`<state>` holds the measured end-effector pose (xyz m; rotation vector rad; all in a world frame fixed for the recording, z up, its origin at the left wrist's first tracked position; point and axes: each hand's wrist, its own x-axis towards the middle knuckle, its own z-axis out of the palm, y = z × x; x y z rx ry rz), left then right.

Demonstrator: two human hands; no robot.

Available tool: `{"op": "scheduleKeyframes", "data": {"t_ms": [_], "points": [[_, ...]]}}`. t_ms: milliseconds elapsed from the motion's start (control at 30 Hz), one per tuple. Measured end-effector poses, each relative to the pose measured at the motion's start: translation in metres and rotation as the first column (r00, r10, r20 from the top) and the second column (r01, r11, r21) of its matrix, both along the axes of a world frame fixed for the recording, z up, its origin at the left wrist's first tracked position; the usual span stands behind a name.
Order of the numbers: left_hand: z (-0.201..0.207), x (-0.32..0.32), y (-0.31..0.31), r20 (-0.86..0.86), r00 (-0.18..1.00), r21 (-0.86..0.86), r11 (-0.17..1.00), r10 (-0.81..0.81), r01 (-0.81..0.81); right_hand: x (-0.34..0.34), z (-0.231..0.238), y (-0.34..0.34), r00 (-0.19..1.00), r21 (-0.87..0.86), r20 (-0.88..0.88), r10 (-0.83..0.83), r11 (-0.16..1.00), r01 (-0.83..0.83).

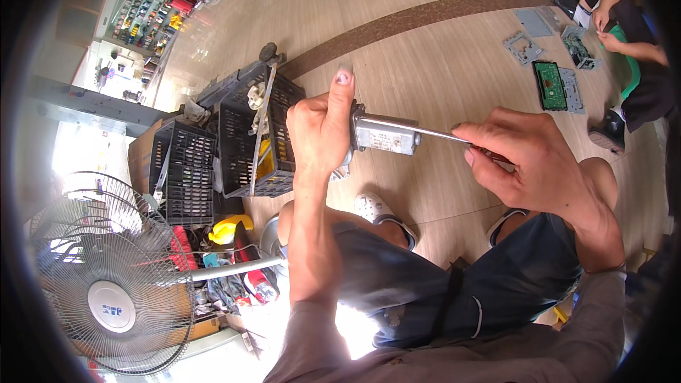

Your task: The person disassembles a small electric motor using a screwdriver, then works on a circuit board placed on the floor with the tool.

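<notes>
My left hand (318, 131) is closed round one end of a silver, boxy metal part (386, 140) with a pale label on its side, its thumb pointing up. What the fingers cover of that part is hidden. In my right hand (528, 162) is a screwdriver, gripped near its handle, which the fingers mostly hide. Its long steel shaft (436, 130) runs leftward along the upper side of the metal part, and the tip reaches the end near my left hand. Whether the tip sits in a screw I cannot tell.
Black plastic crates (188, 170) with loose parts stand left, beside a standing fan (112, 305). A yellow object (228, 229) lies below them. At the upper right, a green circuit board (550, 85) and metal panels lie on the floor near another person's hands (611, 25).
</notes>
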<state>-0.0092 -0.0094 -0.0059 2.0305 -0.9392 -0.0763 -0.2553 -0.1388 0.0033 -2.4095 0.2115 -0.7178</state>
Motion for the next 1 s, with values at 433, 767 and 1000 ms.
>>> {"op": "scheduleKeyframes", "data": {"t_ms": [433,767,1000], "points": [[0.0002,-0.0005,0.0019,0.0,1.0,-0.003,1.0,0.008,-0.008,0.0006,-0.0042,0.0,0.996,-0.218,0.084,-0.01,0.976,0.028],[0.0024,-0.0055,0.0014,0.01,1.0,-0.012,1.0,0.007,-0.007,0.0002,-0.0007,-0.0008,0.995,-0.311,0.102,-0.019,0.949,0.05],[0.003,-0.0074,0.0014,0.006,1.0,-0.019,1.0,-0.015,0.016,0.001,-0.0047,-0.0055,0.995,-0.306,0.098,0.017,0.952,0.014]]}}
